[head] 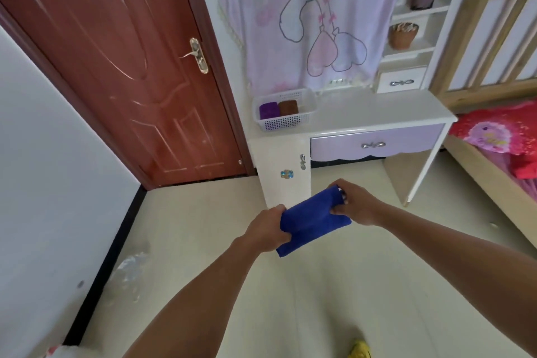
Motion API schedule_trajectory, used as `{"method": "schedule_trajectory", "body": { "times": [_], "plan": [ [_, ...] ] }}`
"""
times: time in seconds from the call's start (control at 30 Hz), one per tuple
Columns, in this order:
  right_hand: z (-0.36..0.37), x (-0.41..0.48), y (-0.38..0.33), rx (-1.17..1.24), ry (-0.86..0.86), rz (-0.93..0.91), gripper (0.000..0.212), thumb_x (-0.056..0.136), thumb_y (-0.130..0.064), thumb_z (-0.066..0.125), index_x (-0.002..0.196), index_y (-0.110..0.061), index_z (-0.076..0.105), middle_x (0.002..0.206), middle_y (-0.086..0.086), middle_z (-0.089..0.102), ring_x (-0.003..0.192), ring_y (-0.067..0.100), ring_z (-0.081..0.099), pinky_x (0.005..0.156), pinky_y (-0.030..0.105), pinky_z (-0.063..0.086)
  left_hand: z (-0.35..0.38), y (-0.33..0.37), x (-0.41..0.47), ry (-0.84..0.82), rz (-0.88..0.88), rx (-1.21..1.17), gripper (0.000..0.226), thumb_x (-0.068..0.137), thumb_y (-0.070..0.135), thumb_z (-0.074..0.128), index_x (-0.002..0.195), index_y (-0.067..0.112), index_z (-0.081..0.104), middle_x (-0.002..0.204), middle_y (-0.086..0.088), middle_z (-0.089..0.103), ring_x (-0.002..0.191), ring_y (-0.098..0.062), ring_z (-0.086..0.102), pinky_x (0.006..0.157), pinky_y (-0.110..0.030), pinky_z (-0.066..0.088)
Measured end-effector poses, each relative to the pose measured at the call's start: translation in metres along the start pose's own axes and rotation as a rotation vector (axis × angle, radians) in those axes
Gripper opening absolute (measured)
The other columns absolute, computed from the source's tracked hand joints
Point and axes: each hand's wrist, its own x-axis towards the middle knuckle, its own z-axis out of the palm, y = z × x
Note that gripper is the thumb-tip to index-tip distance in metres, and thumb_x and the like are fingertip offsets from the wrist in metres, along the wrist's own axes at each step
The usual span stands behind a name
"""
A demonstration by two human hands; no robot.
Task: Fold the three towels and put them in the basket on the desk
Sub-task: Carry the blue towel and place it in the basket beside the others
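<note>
A folded blue towel (312, 219) hangs in the air between my two hands, above the floor in front of the desk. My left hand (268, 227) grips its near left edge. My right hand (353, 202) grips its far right end, fingers curled round the cloth. On the left end of the white desk (377, 109) stands a white perforated basket (286, 122). Inside it lie a folded purple towel (268, 110) and a folded brown towel (288, 107), side by side.
A brown door (130, 67) stands shut to the left of the desk. A bed (499, 148) with red bedding is at the right. A pink cartoon cloth (313, 17) hangs behind the desk. Clear plastic (130, 267) lies on the floor by the left wall.
</note>
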Motion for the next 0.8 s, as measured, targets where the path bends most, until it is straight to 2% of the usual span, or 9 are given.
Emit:
{"method": "schedule_trajectory", "body": {
  "times": [0.13,0.23,0.37,0.5,0.63,0.8],
  "plan": [
    [-0.054,0.083,0.009,0.058,-0.012,0.026,0.039,0.080,-0.011,0.068,0.114,-0.019,0.051,0.102,0.004,0.062,0.091,0.024,0.060,0.077,0.035,0.051,-0.025,0.025,0.084,0.018,-0.033,-0.063,0.036,0.069,0.018,0.066,0.103,0.019,0.053,0.097,0.001,0.065,0.085,-0.019,0.064,0.075,-0.034,0.056],
    [-0.084,0.137,0.005,0.043,-0.025,0.021,0.040,0.081,-0.010,0.068,0.116,-0.018,0.049,0.105,0.007,0.061,0.092,0.024,0.059,0.072,0.028,0.048,-0.042,0.035,0.129,0.038,-0.053,-0.108,0.033,0.072,0.015,0.066,0.102,0.015,0.052,0.095,0.000,0.064,0.083,-0.018,0.063,0.072,-0.030,0.053],
    [-0.108,0.213,0.003,0.051,-0.042,0.030,0.040,0.082,-0.012,0.068,0.117,-0.019,0.049,0.105,0.006,0.060,0.093,0.023,0.058,0.075,0.030,0.047,-0.075,0.033,0.195,0.060,-0.054,-0.164,0.030,0.076,0.010,0.065,0.099,0.019,0.048,0.091,0.004,0.060,0.076,-0.010,0.058,0.064,-0.019,0.048],
    [-0.126,0.294,0.003,0.068,-0.017,0.035,0.042,0.084,-0.011,0.066,0.122,-0.018,0.050,0.108,0.005,0.060,0.095,0.023,0.059,0.077,0.032,0.049,-0.103,0.018,0.273,0.069,-0.067,-0.198,0.033,0.075,0.012,0.065,0.105,0.015,0.051,0.097,0.002,0.062,0.087,-0.018,0.062,0.070,-0.025,0.053],
    [-0.145,0.371,-0.002,0.090,0.029,0.052,0.044,0.087,-0.010,0.062,0.128,-0.016,0.049,0.110,0.006,0.060,0.096,0.024,0.059,0.071,0.025,0.046,-0.130,0.005,0.353,0.066,-0.040,-0.323,0.037,0.078,0.011,0.066,0.111,0.016,0.050,0.102,0.003,0.060,0.090,-0.015,0.059,0.067,-0.018,0.049],
    [-0.184,0.462,-0.010,0.078,0.111,0.107,0.046,0.087,-0.012,0.063,0.131,-0.015,0.050,0.104,0.008,0.061,0.094,0.026,0.060,0.081,0.034,0.050,-0.157,0.003,0.440,0.028,-0.027,-0.464,0.046,0.080,0.010,0.065,0.122,0.018,0.047,0.106,0.005,0.058,0.091,-0.011,0.058,0.067,-0.013,0.047]
  ]
}}
